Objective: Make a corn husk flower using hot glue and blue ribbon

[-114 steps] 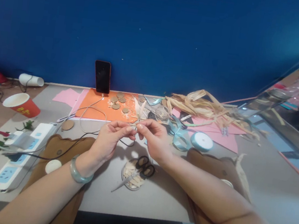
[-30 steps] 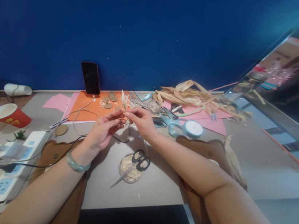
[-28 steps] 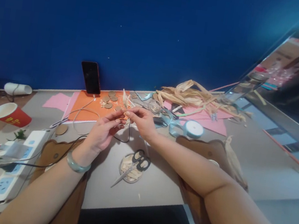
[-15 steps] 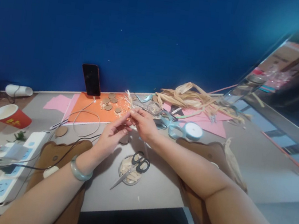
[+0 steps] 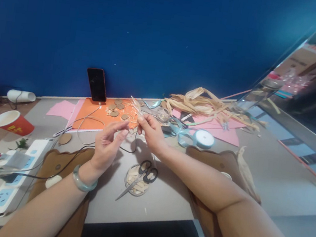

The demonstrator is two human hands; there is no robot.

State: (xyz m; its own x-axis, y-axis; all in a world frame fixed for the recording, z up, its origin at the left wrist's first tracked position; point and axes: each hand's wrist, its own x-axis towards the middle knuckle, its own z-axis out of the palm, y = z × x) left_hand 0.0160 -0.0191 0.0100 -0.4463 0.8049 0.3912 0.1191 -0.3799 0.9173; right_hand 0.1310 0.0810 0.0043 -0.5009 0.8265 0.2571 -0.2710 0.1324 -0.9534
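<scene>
Left hand (image 5: 105, 148) withdrawn, grip unclear, right hand (image 5: 154, 134) pinching one pale tuft (image 5: 136, 106), one phone (image 5: 96, 84)

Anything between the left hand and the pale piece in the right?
Nothing visible: the left hand is just apart from the pale piece pinched in the right hand. The black cord loops lower in the picture, below that gap.
</scene>
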